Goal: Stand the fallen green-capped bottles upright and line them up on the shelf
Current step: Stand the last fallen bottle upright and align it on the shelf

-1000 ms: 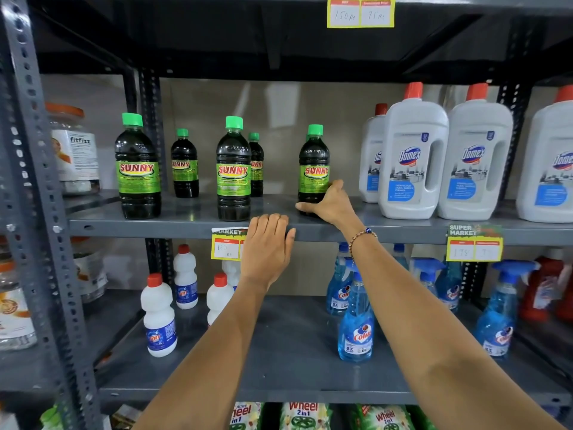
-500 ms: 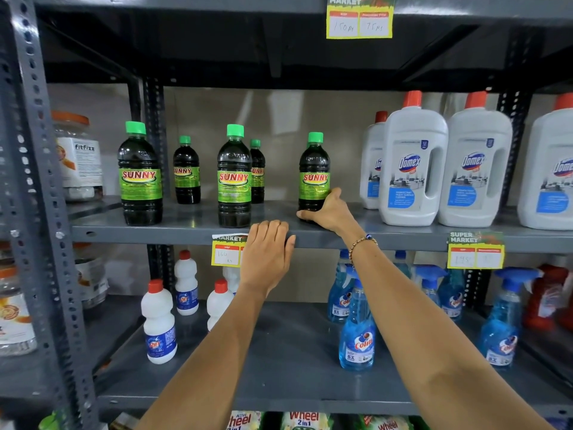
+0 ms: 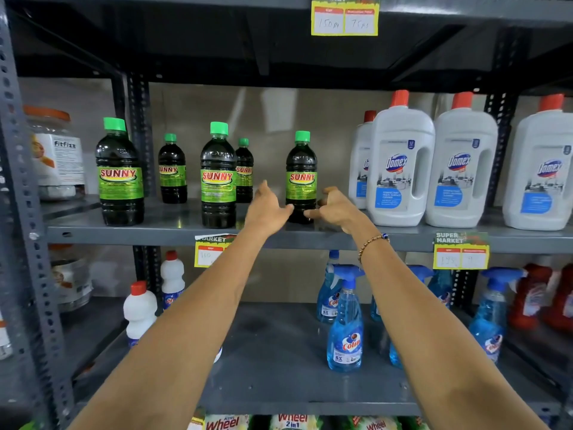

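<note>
Centre frame, both hands flank the upright bottle (image 3: 301, 178) on the shelf (image 3: 173, 232): left hand (image 3: 269, 209) fingers spread, right hand (image 3: 336, 207) fingers curled, neither gripping.

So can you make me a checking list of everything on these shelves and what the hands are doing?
Surface: grey metal shelf, bare at the front.
Job's things: five Sunny bottles upright; rightmost Sunny bottle between the hands.
Clutter: white Domex jugs on the right, fitfizz jar on the left, blue Colin sprays below.
Hands: left hand open beside the bottle; right hand curled at its base, contact unclear.
Cables: nothing seen.
Surroundings: yellow price tags, Wheel packs at the bottom.
</note>
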Demonstrator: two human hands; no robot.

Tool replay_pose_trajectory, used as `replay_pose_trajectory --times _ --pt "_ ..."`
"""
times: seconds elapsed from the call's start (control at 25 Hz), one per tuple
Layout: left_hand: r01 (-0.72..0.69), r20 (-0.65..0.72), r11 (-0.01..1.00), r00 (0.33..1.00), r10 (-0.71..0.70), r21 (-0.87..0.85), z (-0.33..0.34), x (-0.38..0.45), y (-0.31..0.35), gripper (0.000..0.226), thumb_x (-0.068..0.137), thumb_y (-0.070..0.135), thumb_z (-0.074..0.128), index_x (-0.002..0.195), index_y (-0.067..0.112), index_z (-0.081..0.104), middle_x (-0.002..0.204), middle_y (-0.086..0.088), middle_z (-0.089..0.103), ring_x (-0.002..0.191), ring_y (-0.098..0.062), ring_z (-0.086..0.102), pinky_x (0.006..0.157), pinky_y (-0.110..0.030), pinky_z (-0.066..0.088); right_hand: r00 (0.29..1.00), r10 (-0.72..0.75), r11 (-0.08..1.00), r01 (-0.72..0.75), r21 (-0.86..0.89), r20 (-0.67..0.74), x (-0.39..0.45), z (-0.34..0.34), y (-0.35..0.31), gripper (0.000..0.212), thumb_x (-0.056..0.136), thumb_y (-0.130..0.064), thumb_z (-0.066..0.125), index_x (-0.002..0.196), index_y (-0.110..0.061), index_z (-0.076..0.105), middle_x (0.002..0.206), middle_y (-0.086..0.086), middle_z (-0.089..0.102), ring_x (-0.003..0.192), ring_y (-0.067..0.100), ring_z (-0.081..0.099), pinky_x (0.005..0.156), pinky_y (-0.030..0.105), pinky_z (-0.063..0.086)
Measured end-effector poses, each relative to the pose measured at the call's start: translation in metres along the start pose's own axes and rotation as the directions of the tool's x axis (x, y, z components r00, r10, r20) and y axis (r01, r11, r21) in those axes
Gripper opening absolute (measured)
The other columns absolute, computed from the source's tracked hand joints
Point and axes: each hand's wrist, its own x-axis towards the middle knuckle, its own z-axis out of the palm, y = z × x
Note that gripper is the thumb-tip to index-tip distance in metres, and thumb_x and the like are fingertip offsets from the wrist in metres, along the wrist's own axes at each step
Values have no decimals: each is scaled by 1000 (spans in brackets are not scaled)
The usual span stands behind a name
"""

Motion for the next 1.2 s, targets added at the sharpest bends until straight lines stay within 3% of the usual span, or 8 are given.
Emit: replay_pose_trajectory --times 0.04,0.08,0.12,0.16,0.24,0.56,1.08,1.2 --pt "79 141 993 988 -66 -87 1 11 1 86 89 32 63 149 2 10 151 -16 31 135 -31 36 105 -39 35 1000 -5 1000 5 0 18 1 1 1 90 73 -15 80 144 -2 25 134 13 55 122 29 53 106 46 42" --pt "115 234 986 968 -85 -117 3 19 0 90 85 34 68 149 2 13 150 -15 35 134 -30 39 108 -39 35 999 -14 1000 14 -9 34 3 3 4 83 72 -17 80 140 -3 34 129 12 60 118 27 57 105 45 44" --pt "116 268 986 960 -79 -123 6 26 -4 81 83 36 70 145 5 28 143 -14 46 127 -28 47 106 -40 39 999 -36 999 37 -25 39 4 5 5 74 72 -18 80 134 -4 43 124 12 63 114 26 60 104 44 45" --pt "96 252 987 966 -61 -129 10 31 -7 67 81 36 72 136 8 44 134 -12 56 119 -25 54 102 -41 43 998 -55 998 56 -34 32 2 5 5 65 73 -18 79 129 -4 49 122 12 65 112 25 61 103 42 46" --pt "55 194 982 981 -19 -178 13 34 -11 52 79 32 74 123 10 58 123 -8 64 111 -23 60 99 -41 46 997 -79 997 79 -26 10 0 5 4 57 76 -16 77 126 -5 52 121 12 65 113 25 61 102 39 46" --pt "-8 168 956 984 60 -293 -4 4 -6 50 78 23 77 122 7 60 118 -8 65 109 -19 61 89 -25 45 993 -115 993 115 7 9 -16 -3 8 60 74 -17 80 127 -6 54 122 8 66 113 22 62 103 38 46" --pt "-14 152 955 986 61 -295 -17 -32 3 50 80 25 75 124 8 59 122 -9 65 111 -19 61 92 -26 45 994 -92 993 88 73 58 -56 -10 0 65 76 -16 79 132 -4 48 126 10 63 117 23 59 104 42 47" --pt "-58 66 966 995 77 -253 -20 -40 1 46 82 23 73 122 5 60 118 -11 67 109 -20 63 93 -26 45 994 -66 998 68 17 -90 -65 -10 -4 63 80 -21 75 133 -3 44 124 9 61 114 21 58 101 34 46"
